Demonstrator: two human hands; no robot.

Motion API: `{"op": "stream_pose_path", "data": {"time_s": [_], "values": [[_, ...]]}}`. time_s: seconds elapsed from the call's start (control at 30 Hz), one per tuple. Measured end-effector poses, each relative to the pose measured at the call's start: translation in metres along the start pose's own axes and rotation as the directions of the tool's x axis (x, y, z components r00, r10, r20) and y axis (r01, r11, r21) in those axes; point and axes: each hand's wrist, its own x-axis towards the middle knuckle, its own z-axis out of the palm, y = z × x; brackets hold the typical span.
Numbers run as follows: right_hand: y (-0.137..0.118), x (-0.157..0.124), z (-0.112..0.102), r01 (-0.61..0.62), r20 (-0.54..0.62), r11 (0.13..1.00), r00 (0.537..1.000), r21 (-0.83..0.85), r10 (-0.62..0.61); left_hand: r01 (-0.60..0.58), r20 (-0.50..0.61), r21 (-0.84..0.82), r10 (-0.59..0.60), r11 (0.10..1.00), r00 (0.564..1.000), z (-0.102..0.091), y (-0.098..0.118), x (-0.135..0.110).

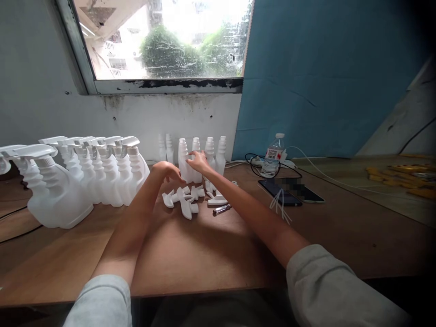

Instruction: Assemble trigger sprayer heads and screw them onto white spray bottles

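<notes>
My right hand (198,161) reaches to the back of the wooden table (190,254) and its fingers close on a white capless spray bottle (184,161) in a short row of such bottles (214,154). My left hand (169,171) hovers just left of it, fingers curled downward above a scatter of white trigger heads (185,200); nothing shows in its grip. A row of assembled white spray bottles (85,177) with triggers stands along the left.
A small metal piece (222,209) lies by the trigger heads. To the right are thin white tubes (281,204), two phones (289,193), a water bottle (272,159), cables and a power strip. Yellow items (405,177) lie far right. Wall and window stand behind.
</notes>
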Motion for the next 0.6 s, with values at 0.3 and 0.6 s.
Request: {"op": "stream_pose_path", "data": {"time_s": [0.3,0.6], "values": [[-0.045,-0.005,0.0,0.42,-0.282,0.908,0.869,-0.015,-0.407,-0.242,-0.23,-0.019,0.231,0.97,0.945,-0.028,0.0,-0.132],[-0.105,0.073,0.091,0.069,0.073,0.997,0.995,-0.018,-0.068,-0.178,-0.606,-0.203,0.02,0.963,0.795,-0.008,-0.061,-0.215]]}}
